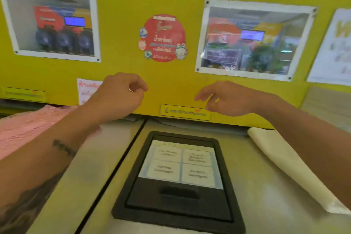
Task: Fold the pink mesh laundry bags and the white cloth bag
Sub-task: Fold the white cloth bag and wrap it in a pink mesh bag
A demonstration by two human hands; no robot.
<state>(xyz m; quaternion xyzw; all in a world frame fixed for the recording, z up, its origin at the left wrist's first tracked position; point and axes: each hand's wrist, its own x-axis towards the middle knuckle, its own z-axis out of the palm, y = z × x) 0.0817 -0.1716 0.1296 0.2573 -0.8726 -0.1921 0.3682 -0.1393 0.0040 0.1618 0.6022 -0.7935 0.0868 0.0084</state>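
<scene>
A pink mesh laundry bag (24,125) lies flat on the steel top at the far left, partly under my left forearm. A white cloth bag (288,165) lies folded into a long narrow strip at the right, running from the wall toward the front edge, partly behind my right forearm. My left hand (117,95) is raised in front of the yellow wall with its fingers curled loosely and nothing in them. My right hand (229,99) hovers at the same height, fingers apart and empty. Neither hand touches a bag.
A black-framed touch screen panel (121,209) is set into the steel machine top (266,205) between the bags. A dark seam runs diagonally left of it. The yellow wall (121,43) behind carries framed photos, a red round sticker and notices.
</scene>
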